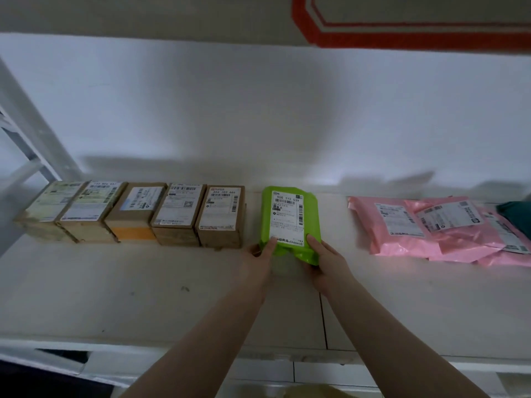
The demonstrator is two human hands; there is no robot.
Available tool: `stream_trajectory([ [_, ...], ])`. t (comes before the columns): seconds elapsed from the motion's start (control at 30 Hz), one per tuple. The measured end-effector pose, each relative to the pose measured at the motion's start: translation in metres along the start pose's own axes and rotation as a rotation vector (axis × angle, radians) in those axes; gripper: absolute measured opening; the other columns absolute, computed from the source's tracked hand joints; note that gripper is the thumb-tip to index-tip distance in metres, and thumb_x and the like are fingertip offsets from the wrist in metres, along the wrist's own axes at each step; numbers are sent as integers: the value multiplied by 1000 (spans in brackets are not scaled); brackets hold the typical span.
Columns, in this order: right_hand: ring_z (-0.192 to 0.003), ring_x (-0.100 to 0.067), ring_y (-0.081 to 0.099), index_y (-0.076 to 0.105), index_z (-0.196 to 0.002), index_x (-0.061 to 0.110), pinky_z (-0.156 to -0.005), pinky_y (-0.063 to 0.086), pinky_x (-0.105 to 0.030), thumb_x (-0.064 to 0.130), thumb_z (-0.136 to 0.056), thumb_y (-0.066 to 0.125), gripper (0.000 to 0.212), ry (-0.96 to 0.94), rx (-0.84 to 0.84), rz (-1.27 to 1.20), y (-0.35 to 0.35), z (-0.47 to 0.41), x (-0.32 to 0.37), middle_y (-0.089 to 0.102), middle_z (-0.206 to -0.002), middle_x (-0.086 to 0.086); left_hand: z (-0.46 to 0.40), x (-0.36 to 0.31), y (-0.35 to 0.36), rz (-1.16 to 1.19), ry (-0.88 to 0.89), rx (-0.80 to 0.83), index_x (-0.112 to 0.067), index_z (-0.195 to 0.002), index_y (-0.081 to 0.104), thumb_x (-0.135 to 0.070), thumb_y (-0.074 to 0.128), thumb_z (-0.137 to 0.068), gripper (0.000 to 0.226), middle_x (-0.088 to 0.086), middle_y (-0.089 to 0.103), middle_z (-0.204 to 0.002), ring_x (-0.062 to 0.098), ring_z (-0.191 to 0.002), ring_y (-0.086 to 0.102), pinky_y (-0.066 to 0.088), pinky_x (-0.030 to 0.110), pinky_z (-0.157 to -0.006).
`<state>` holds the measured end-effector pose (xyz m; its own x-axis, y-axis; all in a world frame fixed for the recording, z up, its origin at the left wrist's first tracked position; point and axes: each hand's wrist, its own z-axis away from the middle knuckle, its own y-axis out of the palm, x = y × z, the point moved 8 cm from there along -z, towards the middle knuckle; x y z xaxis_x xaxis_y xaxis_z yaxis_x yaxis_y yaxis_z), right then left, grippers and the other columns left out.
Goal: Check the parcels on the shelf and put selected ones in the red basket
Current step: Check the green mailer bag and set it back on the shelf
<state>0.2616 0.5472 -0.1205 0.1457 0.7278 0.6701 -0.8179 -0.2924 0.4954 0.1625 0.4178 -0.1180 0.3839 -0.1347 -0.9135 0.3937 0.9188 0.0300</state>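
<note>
1. Two hands hold one green parcel (290, 222) at its near end: the left hand (258, 261) grips the near-left corner, thumb on top at the label's lower edge, fingers curled under; the right hand (326, 261) grips the near-right corner, thumb pressed on the green film, fingers hidden beneath.
2. Whether the parcel's far end rests on the shelf (115, 297) or is lifted, I cannot tell; its near end looks slightly raised in the fingers.
3. Its long axis runs away from the fingers toward the back wall (258, 110); the white label (287, 216) faces up, its number line at the far end.
4. Left of the left fingers, just beside the parcel but apart, stands a row of five boxes (129, 214), the nearest brown box (222, 216) separated by a narrow strip of bare shelf.
5. Right of the right fingers there is wider open shelf before a pile of pink bags (431, 228).
6. Between the fingers and the shelf's front edge (86, 344) lies bare board, crossed only by both forearms.
</note>
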Motion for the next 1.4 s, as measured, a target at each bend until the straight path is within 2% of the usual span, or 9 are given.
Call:
stream_trajectory([
  [0.17,-77,-29,70,66,-112,-1,-55,61,-32,5,-87,70,26,14,-9,138,7,-14,-2,72,-93,-19,-6,9,-10,-58,-136,11,-21,-74,62,-57,61,-84,38,-1,64,-71,13,-67,59,47,26,-65],
  [0.4,-77,-23,69,67,-116,-2,-65,57,-29,17,-85,75,37,-148,-51,513,17,-27,5,73,-96,-14,-16,11,-23,-15,-168,-18,-10,-78,68,-56,65,-81,46,12,73,-71,25,-66,69,59,38,-75],
  [0.5,-75,-19,68,69,-113,1,-59,54,-25,28,-84,76,41,-255,-86,726,19,-25,15,70,-91,-8,-14,10,-22,5,-190,-6,-7,-80,66,-54,64,-83,47,14,72,-70,25,-61,68,58,31,-62],
  [0.77,-103,-22,67,66,-122,9,-81,47,-27,56,-80,70,63,-371,-141,1113,15,-11,33,71,-114,-6,4,10,-11,-13,-282,86,1,-98,59,-57,61,-84,60,16,73,-69,23,-54,69,52,25,-43],
  [0.9,-103,-21,67,67,-121,11,-91,52,-35,60,-77,70,67,-366,-200,1073,-2,-4,35,71,-113,-6,21,18,10,-88,-366,245,2,-101,62,-62,53,-86,66,19,75,-83,25,-66,72,58,29,-56],
  [1.1,-58,-17,47,69,-90,-1,-54,38,-27,41,-85,71,42,-137,-218,536,-64,15,48,59,-77,-9,47,12,81,-158,-333,403,-5,-104,64,-63,53,-86,61,10,75,-95,24,-82,73,58,33,-72],
  [1.23,-71,-21,61,66,-93,5,-61,52,-29,44,-84,71,41,-32,-279,362,-107,29,72,67,-89,-12,52,-1,140,-120,-239,359,-4,-111,58,-54,62,-85,57,12,67,-107,25,-86,68,59,38,-77],
  [1.33,-104,-33,68,61,-86,7,-97,54,-43,42,-84,72,36,-24,-287,297,-130,36,97,67,-109,-18,48,-3,184,-173,-181,334,-5,-109,57,-59,63,-81,61,10,62,-98,27,-88,66,59,40,-80],
  [1.4,-117,-36,63,61,-90,5,-103,50,-46,41,-84,73,38,-22,-277,269,-142,38,110,66,-113,-19,45,1,207,-239,-174,314,-6,-111,60,-66,60,-77,68,9,63,-92,26,-81,66,59,38,-78],
])
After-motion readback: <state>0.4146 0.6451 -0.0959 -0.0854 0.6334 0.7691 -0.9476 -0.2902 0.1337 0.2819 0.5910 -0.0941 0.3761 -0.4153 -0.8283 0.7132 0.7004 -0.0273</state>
